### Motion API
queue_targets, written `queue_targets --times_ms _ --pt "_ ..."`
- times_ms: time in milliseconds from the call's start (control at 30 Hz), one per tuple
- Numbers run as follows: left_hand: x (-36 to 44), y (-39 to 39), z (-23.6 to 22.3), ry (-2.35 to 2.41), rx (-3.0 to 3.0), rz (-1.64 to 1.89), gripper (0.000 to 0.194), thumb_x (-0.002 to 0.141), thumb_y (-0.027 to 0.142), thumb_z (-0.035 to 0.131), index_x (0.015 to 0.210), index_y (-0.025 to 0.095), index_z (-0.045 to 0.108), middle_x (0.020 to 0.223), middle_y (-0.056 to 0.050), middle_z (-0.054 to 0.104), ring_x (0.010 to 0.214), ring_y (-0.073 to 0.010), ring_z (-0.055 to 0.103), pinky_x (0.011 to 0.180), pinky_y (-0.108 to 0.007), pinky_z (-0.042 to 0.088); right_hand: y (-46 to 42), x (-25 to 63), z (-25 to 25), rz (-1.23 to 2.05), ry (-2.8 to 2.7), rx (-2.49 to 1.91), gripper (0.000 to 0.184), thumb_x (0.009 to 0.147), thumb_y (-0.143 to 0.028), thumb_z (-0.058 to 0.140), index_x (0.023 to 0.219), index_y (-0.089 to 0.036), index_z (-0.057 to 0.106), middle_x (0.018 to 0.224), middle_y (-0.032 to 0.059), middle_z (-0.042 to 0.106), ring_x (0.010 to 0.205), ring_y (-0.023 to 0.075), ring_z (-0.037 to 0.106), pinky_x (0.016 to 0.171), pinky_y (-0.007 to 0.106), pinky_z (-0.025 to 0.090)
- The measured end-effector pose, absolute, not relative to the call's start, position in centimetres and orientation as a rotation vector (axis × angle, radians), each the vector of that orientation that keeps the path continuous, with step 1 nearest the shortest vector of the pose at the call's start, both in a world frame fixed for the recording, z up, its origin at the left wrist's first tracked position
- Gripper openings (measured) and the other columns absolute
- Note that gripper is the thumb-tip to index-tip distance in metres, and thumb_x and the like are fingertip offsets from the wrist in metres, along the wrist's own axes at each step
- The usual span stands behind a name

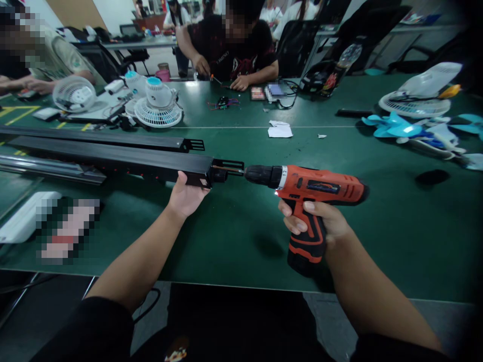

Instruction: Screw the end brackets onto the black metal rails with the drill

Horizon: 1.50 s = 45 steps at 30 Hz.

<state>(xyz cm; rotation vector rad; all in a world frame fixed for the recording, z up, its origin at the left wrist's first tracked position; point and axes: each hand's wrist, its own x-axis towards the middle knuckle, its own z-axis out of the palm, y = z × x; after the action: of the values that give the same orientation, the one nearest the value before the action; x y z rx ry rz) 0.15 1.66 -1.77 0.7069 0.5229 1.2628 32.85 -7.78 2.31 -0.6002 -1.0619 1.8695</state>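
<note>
My right hand point(302, 216) grips an orange and black cordless drill point(320, 186) by its handle, its small light lit. The drill points left, and its long bit point(234, 171) reaches the end of a long black rectangular bar point(151, 158). Whether the tip sits in a screw there is hidden. My left hand point(188, 195) holds that end of the bar from below, thumb on its near side. A slotted metal bracket point(230, 164) and a short round black fitting point(220, 175) stick out from the bar's end.
A second black bar point(143, 139) lies behind, a shiny dark strip point(49, 167) in front. Partly disassembled white fans point(158, 110) stand at back left; blue fan blades point(396, 124) lie right. White paper point(279, 129) rests mid-table. Across the table, a person in a black shirt point(234, 50) works.
</note>
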Motion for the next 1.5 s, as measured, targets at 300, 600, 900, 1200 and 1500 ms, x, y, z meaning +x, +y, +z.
queue_targets --times_ms 300,600,900,1200,1500 --pt "0.35 1.52 -1.40 0.569 0.673 1.275 0.048 0.090 0.067 0.071 0.109 0.024 0.076 0.104 -0.006 0.078 0.092 -0.0216 0.075 0.074 -0.031 0.062 -7.88 32.88 2.38 1.824 -1.097 -0.626 0.031 0.087 -0.044 0.078 0.091 -0.014 0.071 0.072 -0.0001 0.058 0.048 0.0071 0.042 0.046 0.022 0.044" --pt "-0.04 1.85 -2.16 0.518 0.699 1.268 0.046 0.085 0.065 0.078 0.105 0.023 0.076 0.105 -0.005 0.078 0.093 -0.0216 0.075 0.077 -0.033 0.062 -7.97 32.79 2.61 1.816 -1.090 -0.652 0.030 0.086 -0.044 0.079 0.094 -0.016 0.069 0.074 0.0000 0.059 0.049 0.0083 0.044 0.046 0.023 0.044" --pt "0.06 1.83 -2.07 0.503 0.688 1.264 0.044 0.088 0.065 0.075 0.105 0.024 0.076 0.103 -0.005 0.079 0.092 -0.0209 0.076 0.075 -0.032 0.063 -8.02 32.82 2.67 1.838 -1.072 -0.675 0.030 0.083 -0.045 0.080 0.091 -0.017 0.072 0.068 -0.0005 0.059 0.048 0.0097 0.045 0.045 0.025 0.042" --pt "0.08 1.87 -2.00 0.541 0.666 1.271 0.046 0.090 0.067 0.071 0.107 0.024 0.076 0.103 -0.005 0.079 0.092 -0.0212 0.076 0.076 -0.032 0.062 -7.92 32.93 2.56 1.851 -1.084 -0.673 0.032 0.084 -0.046 0.079 0.094 -0.018 0.070 0.065 -0.0019 0.057 0.049 0.0109 0.044 0.046 0.026 0.043" --pt "0.10 1.80 -2.01 0.535 0.687 1.267 0.046 0.087 0.066 0.074 0.107 0.025 0.076 0.109 -0.006 0.078 0.098 -0.0230 0.075 0.077 -0.033 0.061 -8.07 32.84 2.20 1.825 -1.026 -0.692 0.036 0.082 -0.044 0.080 0.104 -0.019 0.066 0.075 -0.0004 0.060 0.047 0.0091 0.041 0.046 0.026 0.045"
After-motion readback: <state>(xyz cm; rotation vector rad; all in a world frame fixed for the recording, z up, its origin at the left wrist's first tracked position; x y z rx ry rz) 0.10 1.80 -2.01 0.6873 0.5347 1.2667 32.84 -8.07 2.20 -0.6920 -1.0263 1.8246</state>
